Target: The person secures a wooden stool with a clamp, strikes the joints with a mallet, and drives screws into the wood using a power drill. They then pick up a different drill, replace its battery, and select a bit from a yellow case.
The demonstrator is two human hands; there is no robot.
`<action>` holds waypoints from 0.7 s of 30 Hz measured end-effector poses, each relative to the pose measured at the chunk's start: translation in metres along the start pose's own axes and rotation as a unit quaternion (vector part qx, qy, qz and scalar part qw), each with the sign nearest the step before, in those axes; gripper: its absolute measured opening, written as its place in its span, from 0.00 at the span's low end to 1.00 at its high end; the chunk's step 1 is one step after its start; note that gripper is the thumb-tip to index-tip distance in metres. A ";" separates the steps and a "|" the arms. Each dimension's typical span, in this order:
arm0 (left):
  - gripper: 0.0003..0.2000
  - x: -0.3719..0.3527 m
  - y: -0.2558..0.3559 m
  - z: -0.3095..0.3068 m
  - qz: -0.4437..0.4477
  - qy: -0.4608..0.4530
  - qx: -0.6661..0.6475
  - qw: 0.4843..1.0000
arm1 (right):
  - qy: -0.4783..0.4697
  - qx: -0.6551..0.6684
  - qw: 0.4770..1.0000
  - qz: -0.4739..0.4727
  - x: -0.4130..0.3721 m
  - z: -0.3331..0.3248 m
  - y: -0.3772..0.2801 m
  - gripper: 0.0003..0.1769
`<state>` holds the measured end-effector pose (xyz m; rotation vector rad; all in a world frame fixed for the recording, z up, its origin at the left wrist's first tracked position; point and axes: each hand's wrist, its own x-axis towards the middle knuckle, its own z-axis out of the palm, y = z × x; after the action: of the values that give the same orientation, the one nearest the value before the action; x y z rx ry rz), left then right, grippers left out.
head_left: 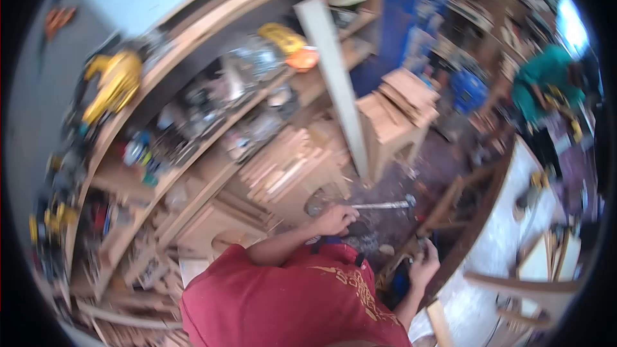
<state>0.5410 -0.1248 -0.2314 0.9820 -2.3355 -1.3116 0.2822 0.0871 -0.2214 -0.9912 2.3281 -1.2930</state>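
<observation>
My left hand (336, 220) is closed round the end of a thin metal rod-like tool (385, 205), which points to the right over the floor. Beside the workbench edge, my right hand (425, 263) has its fingers bent around something small and dark at the fingertips, too blurred to name. The two hands are apart, both in front of my red shirt (283, 295).
Shelves (218, 135) of tools and parts curve along the left. Stacked wood pieces (283, 166) and a wooden stool (385, 119) stand ahead. A light-topped workbench (495, 238) is at the right, with a person in green (546, 83) beyond it.
</observation>
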 end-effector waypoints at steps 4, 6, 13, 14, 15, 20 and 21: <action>0.14 -0.090 0.028 -0.031 -0.124 0.004 0.027 0.992 | 0.003 -0.020 1.000 -0.003 0.023 0.005 0.032 0.23; 0.16 -0.129 0.022 -0.031 -0.145 0.037 0.037 0.988 | -0.016 0.001 1.000 -0.013 0.032 0.017 0.040 0.25; 0.18 -0.183 0.003 -0.039 -0.213 0.061 0.081 0.972 | -0.137 0.016 0.987 -0.089 0.016 0.091 0.056 0.20; 0.18 -0.187 0.004 -0.043 -0.216 0.081 0.076 0.970 | -0.175 -0.010 0.982 -0.062 0.012 0.101 0.049 0.21; 0.18 -0.194 0.005 -0.047 -0.217 0.095 0.071 0.969 | -0.210 -0.039 0.976 -0.032 0.008 0.107 0.043 0.21; 0.17 -0.244 -0.040 -0.062 -0.286 0.209 0.052 0.934 | -0.285 -0.102 0.939 -0.165 0.016 0.173 0.048 0.18; 0.17 -0.256 -0.055 -0.058 -0.295 0.259 0.057 0.918 | -0.297 -0.102 0.932 -0.179 0.019 0.186 0.047 0.17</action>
<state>0.7818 -0.0061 -0.2259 1.9057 -1.7777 -0.9158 0.3519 -0.0257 -0.3616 -1.6643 1.8791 -0.7056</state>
